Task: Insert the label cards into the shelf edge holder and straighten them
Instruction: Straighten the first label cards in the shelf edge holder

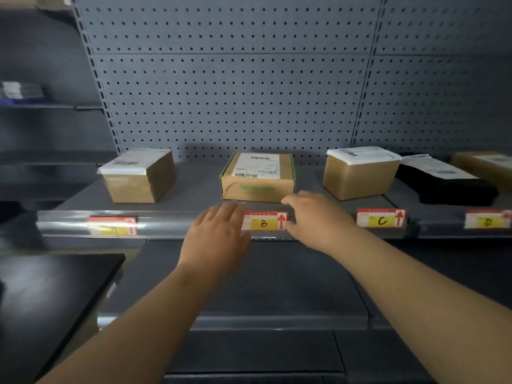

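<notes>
A clear plastic shelf edge holder (169, 221) runs across the middle of the frame along the front lip of a grey metal shelf (199, 187). Four red, white and yellow label cards sit in it. The card marked A (112, 226) is at the left and blurred by glare. The card marked B (264, 221) is at the centre. The card marked C (381, 218) is to the right of centre, and a fourth card (487, 219), with lettering too blurred to read, is at the far right edge.

Both of the person's hands are at card B. The left hand (219, 234) is open, its fingers fairly straight and lying against the holder over the card's left end. The right hand (310, 214) is at the card's right end with its fingers bent over the holder's top edge. Whether it pinches the card or only presses on it cannot be told.

Three brown cardboard boxes with white shipping labels stand on the shelf behind the cards: one at the left (138, 177), one in the middle (257, 176) and one at the right (360, 173). A black soft parcel (448, 189) lies further right. A grey pegboard back panel (235, 79) fills the upper frame, and a black flat surface (50, 286) lies at the lower left
</notes>
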Available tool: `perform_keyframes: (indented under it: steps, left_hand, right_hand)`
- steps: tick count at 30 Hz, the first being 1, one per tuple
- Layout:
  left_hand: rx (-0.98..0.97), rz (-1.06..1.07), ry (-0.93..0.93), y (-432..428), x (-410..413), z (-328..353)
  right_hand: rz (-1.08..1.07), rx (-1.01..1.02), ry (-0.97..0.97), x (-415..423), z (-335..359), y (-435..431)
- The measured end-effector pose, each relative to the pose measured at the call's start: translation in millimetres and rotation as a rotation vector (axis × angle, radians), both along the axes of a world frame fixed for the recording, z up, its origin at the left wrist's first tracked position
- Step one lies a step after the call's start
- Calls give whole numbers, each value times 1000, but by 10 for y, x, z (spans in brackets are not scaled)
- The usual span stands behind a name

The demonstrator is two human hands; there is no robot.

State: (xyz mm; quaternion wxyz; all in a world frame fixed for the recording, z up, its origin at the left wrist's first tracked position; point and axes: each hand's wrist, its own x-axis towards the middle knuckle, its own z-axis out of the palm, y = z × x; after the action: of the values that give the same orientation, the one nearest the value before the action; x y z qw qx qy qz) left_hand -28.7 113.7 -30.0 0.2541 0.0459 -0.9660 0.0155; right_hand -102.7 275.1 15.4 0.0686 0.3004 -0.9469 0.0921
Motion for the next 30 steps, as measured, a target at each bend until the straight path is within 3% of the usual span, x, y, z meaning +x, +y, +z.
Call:
perform_keyframes:
  steps: [13, 30]
  left_hand:
    - [-77, -92, 16, -155, -121, -124]
    - [68, -126, 20, -144, -143, -142]
  right_hand:
    - [-5, 23, 66, 11, -232, -144]
    - [-45, -17, 122, 23, -368, -169]
